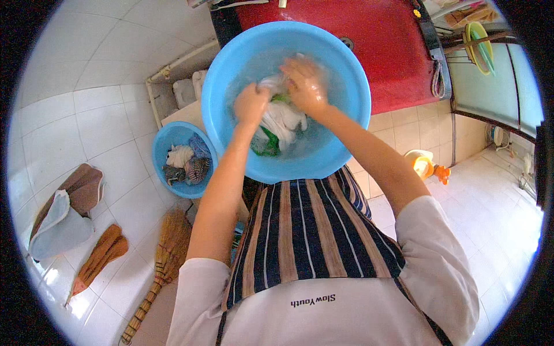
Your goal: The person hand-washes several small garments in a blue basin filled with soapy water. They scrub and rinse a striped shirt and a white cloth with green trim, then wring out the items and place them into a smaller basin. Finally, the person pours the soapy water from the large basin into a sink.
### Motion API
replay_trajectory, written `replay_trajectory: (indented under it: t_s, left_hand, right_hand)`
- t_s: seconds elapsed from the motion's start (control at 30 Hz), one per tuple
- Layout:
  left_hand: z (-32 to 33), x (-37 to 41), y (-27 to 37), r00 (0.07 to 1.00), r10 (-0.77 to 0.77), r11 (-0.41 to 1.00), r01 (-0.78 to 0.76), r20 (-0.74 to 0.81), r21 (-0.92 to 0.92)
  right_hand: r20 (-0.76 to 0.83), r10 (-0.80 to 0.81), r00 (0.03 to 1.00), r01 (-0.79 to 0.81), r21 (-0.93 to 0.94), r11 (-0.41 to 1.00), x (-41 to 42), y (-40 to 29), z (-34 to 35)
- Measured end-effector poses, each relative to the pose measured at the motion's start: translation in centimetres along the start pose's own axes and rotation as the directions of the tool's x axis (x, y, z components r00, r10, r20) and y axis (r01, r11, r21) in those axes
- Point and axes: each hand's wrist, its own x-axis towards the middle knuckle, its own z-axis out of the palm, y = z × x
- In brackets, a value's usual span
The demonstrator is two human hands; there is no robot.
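In front of me stands a large blue plastic basin [361, 95] with soapy water in it. A wet white cloth [277, 123] with green parts [269, 142] lies partly under the water. My left hand [252, 104], at the left of the basin, is closed on the upper edge of the cloth. My right hand [305, 82] is wet and blurred; it rests over the upper right part of the cloth, fingers pointing up and left. Whether its fingers grip any fabric cannot be told.
A smaller blue basin [158, 151] at the left holds several garments. A straw broom [158, 277] leans below it. Behind the large basin is a red sink [389, 56] with a drain. Cloths [97, 259] hang on the tiled wall, and an orange and white object [422, 166] stands at right.
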Motion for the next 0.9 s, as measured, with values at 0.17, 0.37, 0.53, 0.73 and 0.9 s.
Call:
replay_trajectory:
  t_s: [0.17,0.37,0.53,0.73,0.9]
  left_hand:
    - [2.0,-1.2,-1.2,0.937,-0.167,0.936,0.053,-0.307,-0.349]
    - [1.9,2.6,0.2,0.97,0.168,0.021,0.176,0.177,-0.984]
    - [-0.4,0.6,0.1,0.826,0.496,-0.325,0.464,0.269,-0.824]
    - [-0.2,-3.0,2.5,0.953,0.15,-0.131,0.284,0.264,-0.95]
    - [0.4,-1.6,-1.9,0.997,0.064,0.147,0.042,0.052,-0.988]
  right_hand:
    - [-0.125,0.617,0.777,-0.574,0.26,0.776,-3.0,0.3,0.6]
    - [0.246,0.582,0.775,-0.605,0.553,0.573,-0.9,-7.1,2.1]
    - [0.129,0.265,0.956,-0.295,0.44,0.848,-0.7,-10.7,-2.7]
    - [-0.086,0.528,0.845,-0.503,0.21,0.839,2.1,-3.0,-3.0]
    - [-0.142,0.51,0.848,-0.455,0.298,0.839,-0.1,0.9,-2.7]
